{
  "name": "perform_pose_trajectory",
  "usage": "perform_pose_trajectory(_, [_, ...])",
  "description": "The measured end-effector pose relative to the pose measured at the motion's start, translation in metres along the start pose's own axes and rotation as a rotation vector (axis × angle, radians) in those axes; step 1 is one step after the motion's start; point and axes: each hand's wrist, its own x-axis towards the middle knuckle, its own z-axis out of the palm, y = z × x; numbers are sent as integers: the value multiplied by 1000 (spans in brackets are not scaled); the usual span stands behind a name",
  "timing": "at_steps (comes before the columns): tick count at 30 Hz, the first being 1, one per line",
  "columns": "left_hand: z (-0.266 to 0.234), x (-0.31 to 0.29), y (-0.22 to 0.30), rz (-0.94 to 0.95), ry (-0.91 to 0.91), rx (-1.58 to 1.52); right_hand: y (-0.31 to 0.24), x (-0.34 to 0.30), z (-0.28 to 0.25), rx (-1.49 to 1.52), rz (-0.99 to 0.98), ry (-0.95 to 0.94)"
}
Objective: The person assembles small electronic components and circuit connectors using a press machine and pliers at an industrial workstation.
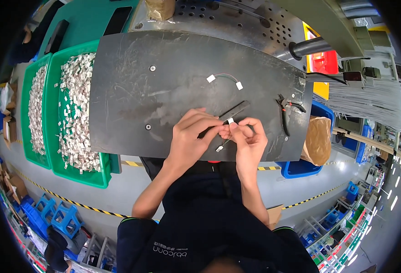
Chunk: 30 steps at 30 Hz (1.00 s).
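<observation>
My left hand (195,133) is closed around a pair of dark tweezers (239,109), whose arms stick out up and to the right past my fingers. Close beside it, my right hand (247,139) pinches a small white connector (230,121). Short thin wires run down from between the two hands to another white connector (219,148). My fingers hide most of the wires and the tweezers' other end. Farther up on the dark work board (132,98) lies a short cable (227,77) with a white connector at each end.
Pliers (284,113) with black and red handles lie on the board's right side. Green bins (104,173) full of small white connectors stand at the left. To the right are a blue bin (296,170) with a brown bag (318,141) and a bundle of grey wires (369,100).
</observation>
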Motion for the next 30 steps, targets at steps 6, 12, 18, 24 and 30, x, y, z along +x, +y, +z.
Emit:
perform_pose_trajectory(6, [-4,0,9,-145,29,2,-15,18,-17,-10,178,-182])
perform_pose_trajectory(12, [-3,1,2,-72,35,-18,-17,19,-8,-63,189,-189])
perform_pose_trajectory(18, [-1,0,3,-119,69,-33,-9,16,-8,-66,83,-122])
perform_pose_trajectory(24, [-2,0,3,-105,49,-31,-14,19,-9,-71,106,-166])
perform_pose_trajectory(30, [-5,1,0,-85,23,-31,-12,20,-3,-104,99,-174])
